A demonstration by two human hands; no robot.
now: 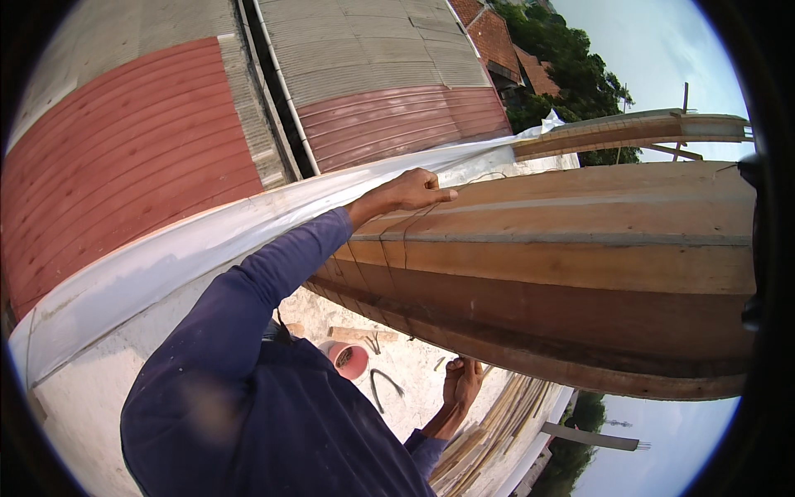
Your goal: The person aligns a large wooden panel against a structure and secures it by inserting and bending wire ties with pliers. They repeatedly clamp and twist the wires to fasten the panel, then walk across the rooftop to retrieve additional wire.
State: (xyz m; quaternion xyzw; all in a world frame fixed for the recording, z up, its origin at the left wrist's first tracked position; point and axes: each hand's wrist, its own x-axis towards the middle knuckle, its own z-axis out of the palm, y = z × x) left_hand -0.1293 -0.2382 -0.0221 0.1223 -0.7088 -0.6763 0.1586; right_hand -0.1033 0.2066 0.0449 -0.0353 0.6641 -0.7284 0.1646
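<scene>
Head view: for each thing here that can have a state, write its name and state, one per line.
Beam: crossed by wires
Wires: bent over the beam's edge
Left hand: curled, thumb out, over the beam; grip unclear
Right hand: fingers bent, at the beam's lower edge; grip unclear
Bucket: uncovered, small bits inside
Black strip: bent
Sticks: lying bunched lengthwise
White sheet: spread out, creased

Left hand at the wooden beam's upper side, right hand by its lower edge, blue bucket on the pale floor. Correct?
Not quite: the bucket is pink, not blue; the head view shows it. The rest holds: left hand at the upper side of the wooden beam, right hand by its lower edge, bucket on the pale floor.
</scene>
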